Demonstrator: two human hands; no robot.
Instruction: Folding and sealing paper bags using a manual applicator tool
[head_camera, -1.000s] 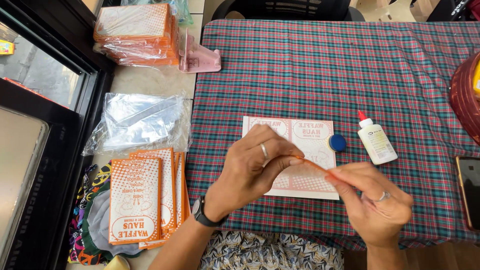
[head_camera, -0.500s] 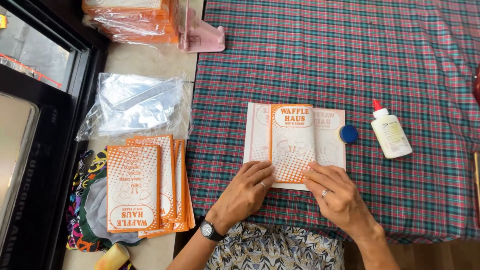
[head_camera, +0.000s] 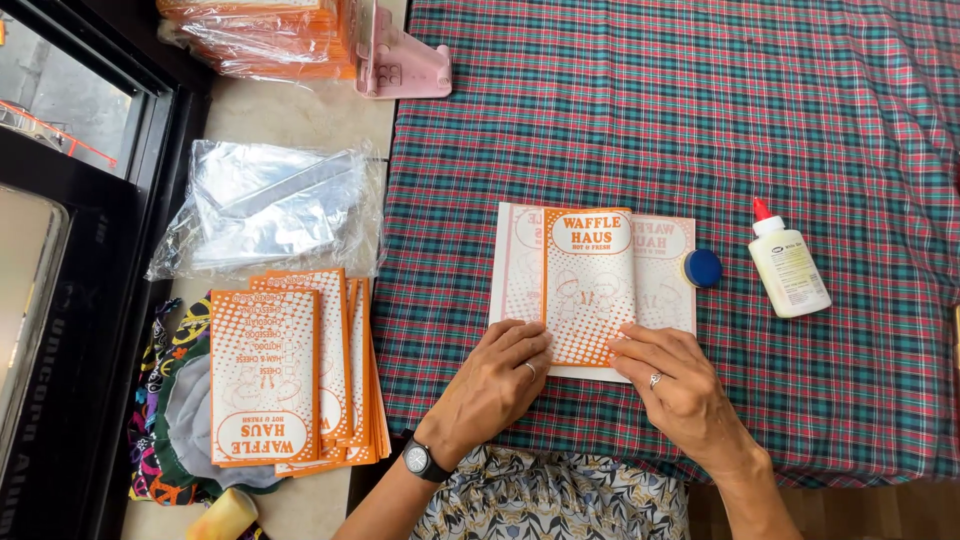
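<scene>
A white paper bag with orange dotted print (head_camera: 590, 285) lies flat on the plaid tablecloth (head_camera: 640, 120), partly folded with one printed panel on top. My left hand (head_camera: 495, 385) presses its lower left corner with flat fingers; it wears a ring and a black wristwatch. My right hand (head_camera: 675, 390), also ringed, presses the lower right edge. Neither hand grips anything. A blue bottle cap (head_camera: 702, 268) sits just right of the bag, and a white glue bottle with a red tip (head_camera: 787, 265) lies further right.
A stack of finished orange-print bags (head_camera: 290, 370) lies on the counter at left, beside crumpled clear plastic (head_camera: 265, 205). Wrapped orange bundles (head_camera: 260, 35) and a pink holder (head_camera: 405, 65) sit at the back. A dark window frame (head_camera: 90, 200) runs along the left edge.
The bag was lifted between both hands a second ago; it has been laid down and folded, and both hands have flattened onto its lower edge.
</scene>
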